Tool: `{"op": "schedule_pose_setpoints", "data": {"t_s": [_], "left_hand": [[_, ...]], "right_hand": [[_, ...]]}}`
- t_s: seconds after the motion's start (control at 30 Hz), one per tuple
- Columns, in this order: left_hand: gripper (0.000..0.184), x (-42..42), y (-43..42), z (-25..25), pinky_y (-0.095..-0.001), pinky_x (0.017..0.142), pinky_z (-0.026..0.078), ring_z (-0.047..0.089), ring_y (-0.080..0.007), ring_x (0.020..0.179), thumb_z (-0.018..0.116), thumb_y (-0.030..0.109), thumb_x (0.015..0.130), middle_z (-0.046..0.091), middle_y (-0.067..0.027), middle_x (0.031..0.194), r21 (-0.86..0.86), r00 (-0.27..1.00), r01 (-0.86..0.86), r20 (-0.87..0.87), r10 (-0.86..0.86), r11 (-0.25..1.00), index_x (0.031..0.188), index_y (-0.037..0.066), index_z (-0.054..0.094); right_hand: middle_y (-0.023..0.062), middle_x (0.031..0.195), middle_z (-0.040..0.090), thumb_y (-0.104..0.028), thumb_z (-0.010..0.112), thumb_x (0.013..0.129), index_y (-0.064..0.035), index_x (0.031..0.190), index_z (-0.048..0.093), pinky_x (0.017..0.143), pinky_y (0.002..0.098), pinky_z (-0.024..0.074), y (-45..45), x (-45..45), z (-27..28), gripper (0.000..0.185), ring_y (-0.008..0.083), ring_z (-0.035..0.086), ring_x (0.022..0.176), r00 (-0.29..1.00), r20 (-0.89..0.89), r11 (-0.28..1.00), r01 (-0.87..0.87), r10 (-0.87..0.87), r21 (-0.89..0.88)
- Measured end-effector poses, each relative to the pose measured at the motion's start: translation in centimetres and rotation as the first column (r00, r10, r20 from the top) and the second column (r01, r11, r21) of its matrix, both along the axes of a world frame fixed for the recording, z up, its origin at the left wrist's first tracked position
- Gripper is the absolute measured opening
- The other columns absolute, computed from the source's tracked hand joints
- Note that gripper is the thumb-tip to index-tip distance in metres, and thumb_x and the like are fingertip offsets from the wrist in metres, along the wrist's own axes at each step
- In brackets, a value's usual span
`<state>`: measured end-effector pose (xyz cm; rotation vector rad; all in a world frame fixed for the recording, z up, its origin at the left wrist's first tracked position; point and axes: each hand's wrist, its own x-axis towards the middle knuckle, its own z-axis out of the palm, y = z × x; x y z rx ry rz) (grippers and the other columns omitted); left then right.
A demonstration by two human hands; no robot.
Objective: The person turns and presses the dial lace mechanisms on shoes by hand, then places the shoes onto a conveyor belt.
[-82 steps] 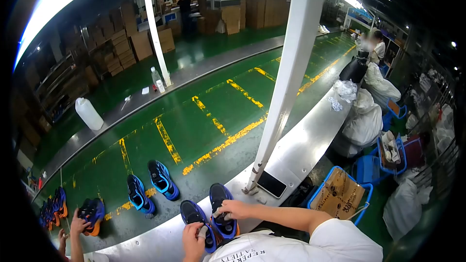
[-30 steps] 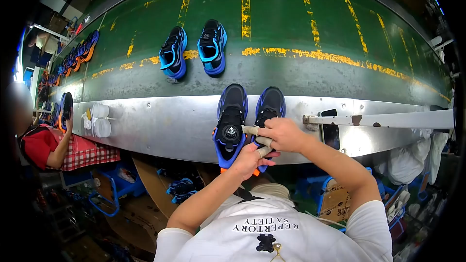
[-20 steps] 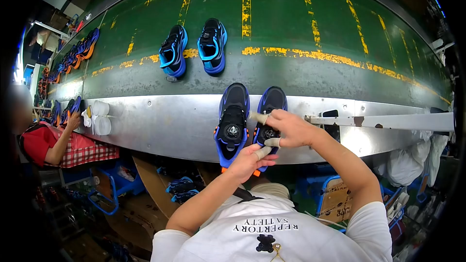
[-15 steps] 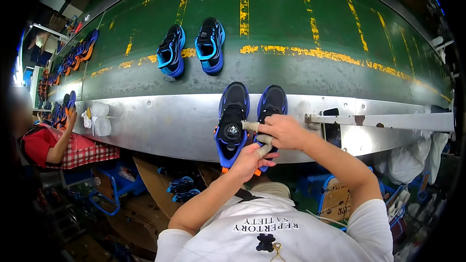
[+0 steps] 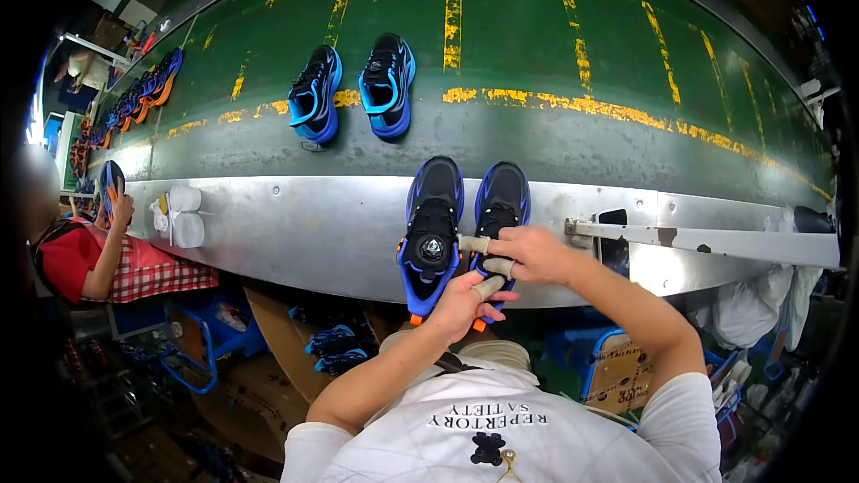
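A pair of black and blue-purple sneakers stands at the metal ledge's front edge, toes pointing away. The left sneaker [image 5: 436, 183] shows a round dial on its tongue and an orange tab at its heel. Both hands are at the right sneaker [image 5: 503, 186] and cover much of its tongue and opening. My right hand [image 5: 534, 255], with beige wraps on its fingers, is closed at the tongue area. Lower down, my left hand [image 5: 461, 307] grips near the collar, its thumb wrapped too. What lies between the fingertips is hidden.
Two black and blue sneakers [image 5: 385, 89] stand on the green conveyor belt [image 5: 510, 27]. White rolls [image 5: 186, 215] rest on the metal ledge [image 5: 295, 215]. A white metal bar [image 5: 707, 241] crosses above a dark phone-like slab [image 5: 614, 250]. A co-worker [image 5: 98, 259] holds a shoe at left.
Both hands and the pair have shifted slightly in view, with the hands still at the right sneaker. At left, the co-worker has raised a shoe.
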<state>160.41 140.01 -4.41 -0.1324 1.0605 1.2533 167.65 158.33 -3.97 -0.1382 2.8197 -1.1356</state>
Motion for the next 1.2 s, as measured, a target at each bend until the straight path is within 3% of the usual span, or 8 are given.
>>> {"op": "schedule_pose_setpoints", "data": {"t_s": [0.13, 0.43, 0.63, 0.77, 0.8, 0.93, 1.1, 1.2], "left_hand": [[0.027, 0.5, 0.4, 0.2, -0.0261, 0.061, 0.057, 0.064, -0.0228, 0.102, 0.056, 0.014, 0.095, 0.060, -0.0085, 0.111, -0.022, 0.999, 0.028, -0.024, -0.029, 0.999, 0.117, -0.001, 0.056], [0.027, 0.7, 0.7, 0.4, -0.0253, 0.062, 0.057, 0.064, -0.0204, 0.100, 0.053, 0.014, 0.097, 0.060, -0.0082, 0.111, -0.008, 0.998, 0.047, -0.031, -0.047, 0.999, 0.119, -0.001, 0.055], [0.026, 1.4, 0.9, 0.0, -0.0254, 0.061, 0.056, 0.064, -0.0205, 0.100, 0.053, 0.014, 0.096, 0.060, -0.0085, 0.111, -0.014, 1.000, 0.008, -0.011, -0.008, 1.000, 0.118, -0.001, 0.055], [0.026, 1.6, 1.1, 0.5, -0.0260, 0.059, 0.055, 0.064, -0.0209, 0.100, 0.054, 0.013, 0.096, 0.060, -0.0090, 0.111, -0.034, 1.000, -0.005, 0.010, 0.005, 0.999, 0.118, -0.001, 0.054], [0.026, 1.6, 1.1, 0.6, -0.0259, 0.060, 0.055, 0.064, -0.0210, 0.100, 0.054, 0.013, 0.096, 0.060, -0.0091, 0.111, -0.041, 1.000, -0.006, 0.008, 0.007, 0.999, 0.118, -0.001, 0.054], [0.026, 2.3, 1.3, 0.0, -0.0256, 0.061, 0.055, 0.064, -0.0207, 0.099, 0.052, 0.015, 0.097, 0.060, -0.0091, 0.110, -0.006, 1.000, -0.028, -0.003, 0.028, 1.000, 0.117, -0.001, 0.054], [0.028, 2.7, 1.5, -0.2, -0.0242, 0.062, 0.054, 0.064, -0.0185, 0.097, 0.052, 0.018, 0.097, 0.061, -0.0097, 0.109, 0.006, 1.000, -0.013, 0.002, 0.013, 1.000, 0.118, -0.001, 0.053], [0.026, -0.2, 2.1, 4.0, -0.0281, 0.065, 0.053, 0.065, -0.0185, 0.088, 0.057, 0.016, 0.094, 0.063, -0.0121, 0.108, -0.209, 0.873, 0.449, -0.102, -0.476, 0.869, 0.115, 0.001, 0.057]], "right_hand": [[0.0139, 0.075, 0.058, -0.027, 0.063, 0.083, -0.0176, 0.128, 0.055, 0.059, 0.0434, 0.0469, -2.5, 1.4, -0.4, 0.047, 0.0310, 0.061, 0.068, 0.934, 0.043, 0.932, 0.358, -0.356, -0.057], [0.0080, 0.066, 0.044, -0.026, 0.064, 0.083, -0.0218, 0.130, 0.056, 0.059, 0.0405, 0.0454, 2.0, 0.2, -0.8, 0.047, 0.0316, 0.050, 0.058, 0.947, -0.303, 0.994, -0.106, 0.102, 0.001], [0.0070, 0.069, 0.051, -0.027, 0.066, 0.082, -0.0189, 0.106, 0.068, 0.054, 0.0398, 0.0451, -2.8, 2.3, -0.6, 0.025, 0.0254, 0.057, 0.064, 0.903, -0.094, 0.904, 0.424, -0.418, 0.053], [0.0108, 0.074, 0.051, -0.030, 0.065, 0.084, -0.0211, 0.131, 0.053, 0.062, 0.0419, 0.0449, -0.2, 2.2, 0.0, 0.049, 0.0297, 0.057, 0.071, 0.960, -0.014, 0.929, 0.266, -0.279, -0.256], [0.0101, 0.079, 0.050, -0.030, 0.064, 0.085, -0.0232, 0.140, 0.043, 0.066, 0.0415, 0.0442, 1.0, 2.3, 0.6, 0.059, 0.0303, 0.054, 0.077, 0.981, -0.057, 0.977, 0.177, -0.185, -0.122], [0.0061, 0.076, 0.048, -0.027, 0.066, 0.081, -0.0245, 0.133, 0.051, 0.063, 0.0374, 0.0455, 1.1, 1.4, 0.5, 0.054, 0.0253, 0.052, 0.073, 0.979, -0.201, 0.991, 0.006, 0.022, 0.137], [0.0076, 0.068, 0.052, -0.030, 0.067, 0.080, -0.0238, 0.125, 0.058, 0.052, 0.0394, 0.0455, -2.3, 3.0, -2.0, 0.047, 0.0277, 0.056, 0.060, 0.910, -0.210, 0.910, 0.391, -0.358, 0.140], [0.0123, 0.066, 0.054, -0.032, 0.065, 0.084, -0.0182, 0.123, 0.059, 0.055, 0.0414, 0.0463, -1.7, 2.6, -0.3, 0.041, 0.0333, 0.058, 0.059, 0.900, -0.032, 0.895, 0.428, -0.435, -0.124]]}}
